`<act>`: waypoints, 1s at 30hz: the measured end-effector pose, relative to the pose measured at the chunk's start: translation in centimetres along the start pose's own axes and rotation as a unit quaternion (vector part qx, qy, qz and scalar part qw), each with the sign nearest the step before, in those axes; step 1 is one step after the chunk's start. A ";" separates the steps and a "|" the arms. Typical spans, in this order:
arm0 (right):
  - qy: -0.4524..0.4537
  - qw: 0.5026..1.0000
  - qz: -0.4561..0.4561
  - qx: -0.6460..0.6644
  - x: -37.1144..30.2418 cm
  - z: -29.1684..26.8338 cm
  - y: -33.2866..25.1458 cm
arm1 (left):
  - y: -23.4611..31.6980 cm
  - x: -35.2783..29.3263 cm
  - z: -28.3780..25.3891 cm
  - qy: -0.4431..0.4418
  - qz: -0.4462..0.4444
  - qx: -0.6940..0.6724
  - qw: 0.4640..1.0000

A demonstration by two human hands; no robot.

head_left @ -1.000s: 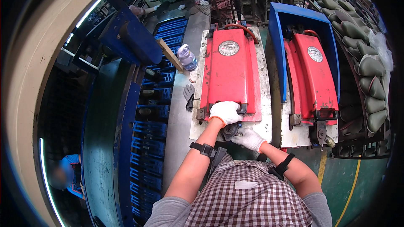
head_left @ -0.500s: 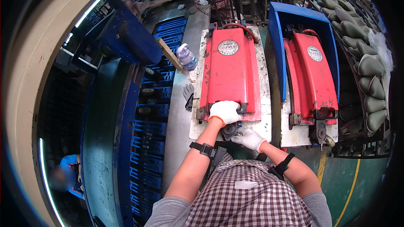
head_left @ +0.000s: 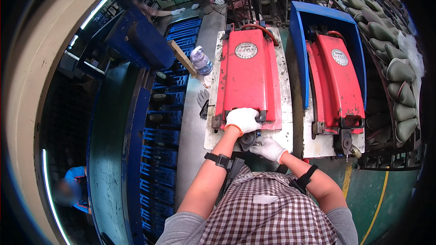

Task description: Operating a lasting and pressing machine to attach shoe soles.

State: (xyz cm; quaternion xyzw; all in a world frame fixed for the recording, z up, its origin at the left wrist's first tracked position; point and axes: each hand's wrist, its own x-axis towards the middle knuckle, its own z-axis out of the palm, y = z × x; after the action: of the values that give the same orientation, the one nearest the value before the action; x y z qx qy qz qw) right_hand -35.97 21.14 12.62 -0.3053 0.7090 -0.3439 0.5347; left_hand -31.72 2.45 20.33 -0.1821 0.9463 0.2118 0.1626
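As the left hand (head_left: pixel 243 120) reaches over the near end of the red cover (head_left: pixel 247 79), its grip is closed round the black handle (head_left: pixel 261 117); the white glove hides most of the handle, and only its right end shows. The right hand (head_left: pixel 269 149), also gloved, lies lower, with its fingertips at the round latch (head_left: pixel 247 139). Whether this grip pinches a small part or merely rests there cannot be told, since the fingertips are largely concealed. The cover lies lengthwise on the pale tabletop (head_left: pixel 285 109), directly ahead of the checked apron (head_left: pixel 272 208); the latch sits at its near end, just below the handle.

The step in hand appears to be the fastening or unfastening of the latch, the left hand steadying the cover and the right attending to the fitting; which of the two cannot be settled from this view. So judged, the next move calls for an even hold at the handle, and for the right fingertips to be clear of the latch before any change in the cover's position. A latch only partly engaged could let the cover shift.

For comparison, a second red cover (head_left: pixel 336 81), surrounded at its far end and sides by a blue hood (head_left: pixel 324 12), has no hand upon it. Left of the tabletop are a bottle (head_left: pixel 201 61) and, nearer the person, a grey glove (head_left: pixel 203 97).
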 end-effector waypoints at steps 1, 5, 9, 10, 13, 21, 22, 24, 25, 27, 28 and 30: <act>0.002 1.000 0.002 0.001 -0.1 0.0 -0.1 | 0.2 0.0 -0.2 -0.008 -0.004 0.003 1.000; -0.001 1.000 -0.003 -0.006 0.2 0.0 0.4 | 0.2 -0.1 -0.2 -0.008 -0.006 0.002 1.000; 0.003 1.000 -0.005 -0.003 0.3 0.0 0.4 | -0.1 0.1 0.2 0.002 0.001 -0.005 1.000; 0.002 1.000 -0.007 -0.003 0.4 0.0 0.6 | -0.1 0.2 0.3 0.002 0.001 -0.006 1.000; 0.005 1.000 -0.002 -0.003 0.4 0.0 0.7 | -0.1 0.2 0.2 0.000 -0.001 -0.004 1.000; 0.002 1.000 -0.004 0.005 0.3 0.1 0.6 | -0.1 0.2 0.2 0.003 0.001 -0.002 1.000; 0.003 1.000 -0.002 0.010 0.3 0.1 0.6 | 0.0 0.2 0.2 0.003 -0.001 -0.002 1.000; 0.004 1.000 -0.003 0.009 0.3 0.1 0.6 | -0.1 0.2 0.2 0.001 0.000 -0.003 1.000; 0.004 1.000 -0.004 0.008 0.2 0.1 0.5 | -0.1 0.2 0.2 0.000 0.001 -0.004 1.000; 0.002 1.000 -0.004 0.006 0.3 0.1 0.6 | -0.2 0.2 0.3 0.003 0.003 -0.004 1.000; -0.001 1.000 -0.004 0.005 0.4 0.0 0.6 | -0.2 0.3 0.4 0.006 0.004 -0.004 1.000; 0.000 1.000 -0.003 0.004 0.3 0.0 0.5 | -0.2 0.2 0.3 0.002 0.001 -0.002 1.000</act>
State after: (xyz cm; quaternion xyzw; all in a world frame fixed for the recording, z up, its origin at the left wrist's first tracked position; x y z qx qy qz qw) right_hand -36.05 21.18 12.08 -0.3050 0.7069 -0.3484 0.5347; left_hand -31.80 2.39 19.91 -0.1815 0.9464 0.2139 0.1602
